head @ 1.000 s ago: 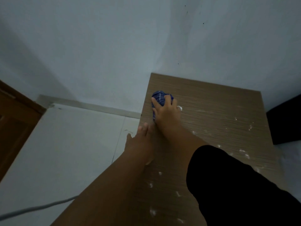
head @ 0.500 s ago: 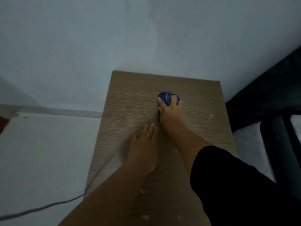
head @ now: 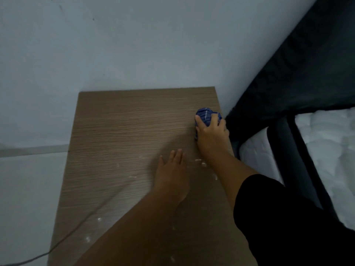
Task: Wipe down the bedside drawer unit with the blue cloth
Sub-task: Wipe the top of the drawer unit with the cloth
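The bedside drawer unit (head: 124, 135) shows its wood-grain top, seen from above against a pale wall. A bunched blue cloth (head: 205, 115) with light stripes lies near the top's right edge, towards the back. My right hand (head: 211, 135) presses down on the cloth, with its fingers curled over it. My left hand (head: 172, 173) rests flat on the top, fingers together and holding nothing, a little nearer to me than the cloth. Several small white specks (head: 199, 162) dot the nearer part of the top.
A dark bed frame (head: 292, 77) with a white mattress (head: 330, 150) stands close against the unit's right side. A grey cable (head: 57, 244) runs off the top's near left edge onto the pale floor (head: 28, 198). The wall (head: 134, 45) is directly behind.
My right hand has slid the blue cloth across the top from the left edge to the right edge. My left hand has stayed flat on the top. The view has swung right towards the bed.
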The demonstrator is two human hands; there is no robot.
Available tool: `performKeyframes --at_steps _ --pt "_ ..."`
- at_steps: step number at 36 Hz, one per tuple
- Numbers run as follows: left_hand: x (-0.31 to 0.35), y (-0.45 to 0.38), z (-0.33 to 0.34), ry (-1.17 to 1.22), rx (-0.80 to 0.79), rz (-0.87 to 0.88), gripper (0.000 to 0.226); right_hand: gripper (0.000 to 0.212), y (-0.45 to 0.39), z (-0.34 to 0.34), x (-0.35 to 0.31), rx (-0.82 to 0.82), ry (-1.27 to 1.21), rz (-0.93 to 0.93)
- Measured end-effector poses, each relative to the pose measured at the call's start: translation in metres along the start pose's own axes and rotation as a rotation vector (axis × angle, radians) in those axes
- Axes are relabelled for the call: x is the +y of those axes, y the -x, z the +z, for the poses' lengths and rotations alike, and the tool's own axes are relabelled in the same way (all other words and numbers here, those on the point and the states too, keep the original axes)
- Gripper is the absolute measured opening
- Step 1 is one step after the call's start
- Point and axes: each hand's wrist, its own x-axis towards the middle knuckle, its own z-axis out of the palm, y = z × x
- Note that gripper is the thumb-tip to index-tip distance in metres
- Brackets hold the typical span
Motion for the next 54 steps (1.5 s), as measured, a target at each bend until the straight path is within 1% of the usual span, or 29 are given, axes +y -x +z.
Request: performKeyframes --at_steps 4,6,8,10,12,18,19,21,24,26,28,31,34,36,38,40,45,46,48,49,51,52,54 --pt "0.008 -0.007 -0.008 0.003 -0.056 -0.039 0.068 0.04 -0.001 -0.001 0.022 -0.016 0.014 0.057" --pt "0.008 -0.008 -0.012 -0.017 -0.071 -0.032 0.067 0.047 -0.003 0.002 0.031 -0.038 0.007 0.096" --pt "0.007 -0.008 -0.013 -0.033 -0.078 -0.022 0.07 0.053 -0.003 0.004 0.037 -0.018 -0.012 0.152" --pt "0.007 -0.008 -0.014 -0.035 -0.081 -0.016 0.07 0.051 -0.001 -0.002 0.038 0.009 -0.02 0.181" --pt "0.008 -0.007 -0.014 -0.044 -0.083 -0.016 0.07 0.046 -0.003 -0.006 0.038 -0.039 -0.077 0.208" --pt "0.006 -0.008 -0.012 -0.037 -0.045 -0.009 0.066 0.046 -0.015 -0.016 0.056 -0.18 -0.195 0.294" --pt "0.005 -0.008 -0.012 -0.032 -0.047 -0.001 0.068 0.045 -0.016 -0.019 0.057 -0.189 -0.198 0.313" --pt "0.001 -0.008 -0.011 -0.005 -0.056 0.02 0.07 0.042 -0.016 -0.028 0.054 -0.153 -0.218 0.324" --pt "-0.01 0.002 -0.009 0.072 -0.029 0.044 0.068 0.042 -0.013 -0.041 0.035 -0.077 -0.289 0.26" --pt "-0.022 0.015 -0.001 0.141 0.042 0.016 0.078 0.044 -0.013 -0.052 0.015 -0.058 -0.303 0.195" --pt "-0.039 0.032 0.012 0.218 0.129 -0.055 0.081 0.045 -0.01 -0.061 -0.012 -0.061 -0.332 0.144" --pt "-0.072 0.059 0.031 0.304 0.21 -0.178 0.079 0.044 0.002 -0.064 -0.063 -0.061 -0.488 0.038" --pt "-0.108 0.089 0.04 0.381 0.205 -0.305 0.08 0.042 0.027 -0.066 -0.117 -0.059 -0.593 -0.115" --pt "-0.126 0.105 0.044 0.382 0.182 -0.352 0.083 0.042 0.045 -0.068 -0.149 -0.104 -0.669 -0.188" --pt "-0.143 0.121 0.049 0.347 0.162 -0.381 0.087 0.044 0.063 -0.065 -0.184 -0.142 -0.544 -0.284" --pt "-0.158 0.135 0.055 0.333 0.122 -0.373 0.089 0.045 0.08 -0.06 -0.214 -0.176 -0.499 -0.344" --pt "-0.183 0.15 0.076 0.319 0.091 -0.273 0.073 0.045 0.116 -0.029 -0.264 -0.195 -0.352 -0.459" --pt "-0.185 0.15 0.079 0.313 0.086 -0.254 0.07 0.048 0.123 -0.019 -0.27 -0.212 -0.334 -0.476" --pt "-0.189 0.15 0.081 0.289 0.068 -0.22 0.067 0.063 0.132 -0.001 -0.277 -0.229 -0.274 -0.509" --pt "-0.19 0.149 0.081 0.274 0.059 -0.204 0.068 0.064 0.134 0.004 -0.276 -0.244 -0.243 -0.496" --pt "-0.196 0.149 0.08 0.274 0.055 -0.18 0.07 0.049 0.134 0.003 -0.277 -0.242 -0.24 -0.454" --pt "-0.196 0.148 0.079 0.275 0.053 -0.175 0.071 0.046 0.133 -0.001 -0.274 -0.231 -0.23 -0.447" --pt "-0.198 0.148 0.08 0.274 0.05 -0.172 0.07 0.049 0.133 -0.002 -0.274 -0.189 -0.17 -0.465"
